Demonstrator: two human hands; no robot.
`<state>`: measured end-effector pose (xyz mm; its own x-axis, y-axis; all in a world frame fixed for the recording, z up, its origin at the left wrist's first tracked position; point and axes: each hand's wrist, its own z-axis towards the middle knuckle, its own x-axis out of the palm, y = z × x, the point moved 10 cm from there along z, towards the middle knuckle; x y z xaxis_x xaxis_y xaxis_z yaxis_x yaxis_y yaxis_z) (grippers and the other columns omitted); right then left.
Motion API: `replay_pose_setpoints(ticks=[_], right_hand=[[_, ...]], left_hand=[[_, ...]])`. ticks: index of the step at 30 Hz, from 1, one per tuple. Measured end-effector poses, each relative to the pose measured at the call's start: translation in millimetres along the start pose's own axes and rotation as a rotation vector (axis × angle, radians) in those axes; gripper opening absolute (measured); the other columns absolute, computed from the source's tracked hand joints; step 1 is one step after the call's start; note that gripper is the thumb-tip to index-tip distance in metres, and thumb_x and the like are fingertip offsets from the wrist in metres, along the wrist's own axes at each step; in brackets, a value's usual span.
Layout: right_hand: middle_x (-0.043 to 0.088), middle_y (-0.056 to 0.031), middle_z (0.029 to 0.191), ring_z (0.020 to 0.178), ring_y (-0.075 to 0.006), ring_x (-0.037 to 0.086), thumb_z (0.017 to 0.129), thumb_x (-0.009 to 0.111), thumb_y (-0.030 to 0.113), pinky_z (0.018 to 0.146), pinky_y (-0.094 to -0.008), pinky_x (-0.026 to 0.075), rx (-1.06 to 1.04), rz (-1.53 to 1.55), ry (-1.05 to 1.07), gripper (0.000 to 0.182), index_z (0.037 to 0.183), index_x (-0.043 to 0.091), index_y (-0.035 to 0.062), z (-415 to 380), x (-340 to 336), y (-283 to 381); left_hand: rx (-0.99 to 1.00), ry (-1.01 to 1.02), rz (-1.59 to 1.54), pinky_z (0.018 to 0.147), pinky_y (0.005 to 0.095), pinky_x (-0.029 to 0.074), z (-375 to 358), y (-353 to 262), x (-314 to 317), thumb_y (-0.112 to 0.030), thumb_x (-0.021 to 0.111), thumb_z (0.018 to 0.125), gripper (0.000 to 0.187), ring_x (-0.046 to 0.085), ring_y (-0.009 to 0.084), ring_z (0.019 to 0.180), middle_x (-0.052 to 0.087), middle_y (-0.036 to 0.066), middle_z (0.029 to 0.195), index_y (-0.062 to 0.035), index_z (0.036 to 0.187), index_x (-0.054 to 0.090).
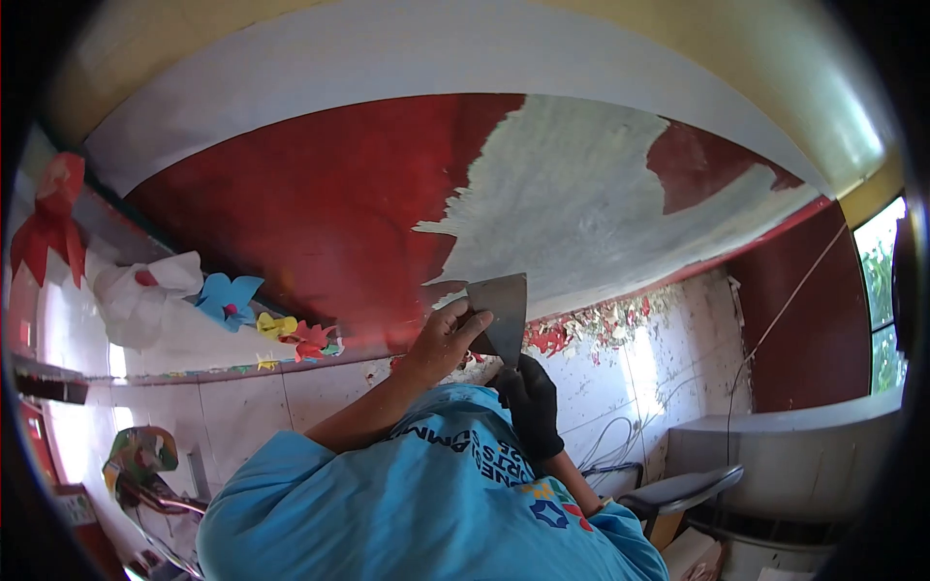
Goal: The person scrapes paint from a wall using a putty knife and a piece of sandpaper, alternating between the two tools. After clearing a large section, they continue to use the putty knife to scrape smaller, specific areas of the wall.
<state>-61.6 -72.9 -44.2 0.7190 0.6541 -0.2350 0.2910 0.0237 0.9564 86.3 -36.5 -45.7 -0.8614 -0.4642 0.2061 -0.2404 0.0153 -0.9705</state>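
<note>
A paint scraper (506,308) with a wide grey metal blade is held upright in front of my chest. My left hand (449,335), bare, pinches the blade's left edge, thumb on the near face and fingers behind. In a black glove, my right hand (533,405) closes around the scraper's lower end; the handle is mostly hidden. Beyond the blade is a wall of red paint (320,203), with a large pale patch (572,203) where the paint is off. The patch has ragged edges, and a red island (702,169) is left at its right.
Paint flakes (601,324) litter the floor along the wall's foot. Paper flowers (229,298) and white paper (145,290) hang at left. A chair (683,489), loose cables (620,441) and a ledge (785,421) stand at right, near a window (880,271).
</note>
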Motion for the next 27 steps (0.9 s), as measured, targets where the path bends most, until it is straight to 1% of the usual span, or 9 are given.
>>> replay_pose_setpoints(ticks=[6,8,9,10,13,16,18,21,27], right_hand=[[0.057,-0.0096,0.07,0.059,-0.0162,0.057,0.084,0.052,0.013,0.057,-0.0292,0.047,-0.108,-0.193,0.09,0.027,0.106,0.055,-0.0012,12,-14,47],[0.058,-0.0106,0.075,0.06,-0.0176,0.058,0.082,0.052,0.009,0.06,-0.0304,0.048,-0.282,-0.265,0.147,0.034,0.115,0.05,-0.0012,11,-15,66],[0.058,-0.0102,0.077,0.062,-0.0161,0.058,0.082,0.052,0.007,0.06,-0.0294,0.049,-0.293,-0.28,0.229,0.047,0.127,0.04,-0.0003,10,-11,79],[0.058,-0.0102,0.077,0.062,-0.0161,0.058,0.082,0.052,0.007,0.06,-0.0294,0.049,-0.293,-0.284,0.244,0.047,0.127,0.04,-0.0003,9,-14,89],[0.055,-0.0076,0.08,0.064,-0.0109,0.057,0.085,0.049,0.008,0.053,-0.0248,0.048,-0.182,-0.032,0.449,0.06,0.138,0.022,0.004,8,-9,100],[0.055,-0.0074,0.084,0.063,-0.0112,0.056,0.086,0.046,0.007,0.054,-0.0248,0.048,-0.246,0.102,0.458,0.058,0.138,0.023,0.004,13,-10,123],[0.055,-0.0069,0.086,0.063,-0.0114,0.056,0.086,0.045,0.007,0.054,-0.0247,0.047,-0.259,0.104,0.459,0.057,0.138,0.022,0.0023,14,-9,130],[0.055,-0.0077,0.09,0.064,-0.0116,0.055,0.084,0.047,0.006,0.052,-0.0243,0.047,-0.421,-0.058,0.427,0.059,0.137,0.023,-0.0002,14,-12,148],[0.054,-0.0097,0.093,0.062,-0.0122,0.054,0.083,0.049,0.005,0.048,-0.0217,0.045,-0.269,0.219,0.473,0.065,0.14,0.018,0.0008,17,-24,141]], left_hand=[[0.079,-0.065,-0.031,0.057,0.0206,0.039,-1,-29,-2,-0.023,0.051,0.092,0.024,0.047,0.0039,0.063,0.053,-0.004,0.069,-0.0039,0.08,0.059],[0.07,-0.059,-0.035,0.054,0.0237,0.035,-10,-57,2,-0.025,0.05,0.092,0.028,0.041,0.0046,0.06,0.047,-0.004,0.065,-0.0018,0.08,0.06],[0.059,-0.033,-0.032,0.051,0.0267,0.031,-13,-70,7,-0.028,0.049,0.093,0.032,0.035,0.0054,0.057,0.041,-0.004,0.06,0.0002,0.08,0.06],[0.059,-0.047,-0.038,0.051,0.0267,0.031,-14,-77,6,-0.028,0.049,0.093,0.032,0.035,0.0054,0.057,0.041,-0.004,0.06,0.0002,0.08,0.06],[0.218,-0.014,0.025,0.049,0.0266,0.029,-13,-105,12,-0.028,0.047,0.094,0.037,0.033,0.0043,0.055,0.038,-0.005,0.058,0.0,0.071,0.055],[0.231,0.002,-0.055,0.049,0.027,0.027,-7,-112,14,-0.031,0.047,0.094,0.042,0.031,0.0042,0.056,0.036,-0.005,0.058,-0.0014,0.064,0.049],[0.197,0.012,-0.281,0.064,0.0218,0.043,-1,-112,14,-0.03,0.049,0.093,0.033,0.053,0.0051,0.07,0.062,0.001,0.075,-0.0033,0.08,0.063],[0.21,0.019,-0.339,0.071,0.0235,0.045,0,-124,14,-0.03,0.049,0.093,0.034,0.058,0.0077,0.078,0.065,0.005,0.082,-0.0018,0.084,0.064],[0.219,0.052,-0.508,0.071,0.0235,0.045,3,-131,28,-0.031,0.048,0.093,0.036,0.058,0.0079,0.078,0.065,0.005,0.082,0.0002,0.084,0.063]])
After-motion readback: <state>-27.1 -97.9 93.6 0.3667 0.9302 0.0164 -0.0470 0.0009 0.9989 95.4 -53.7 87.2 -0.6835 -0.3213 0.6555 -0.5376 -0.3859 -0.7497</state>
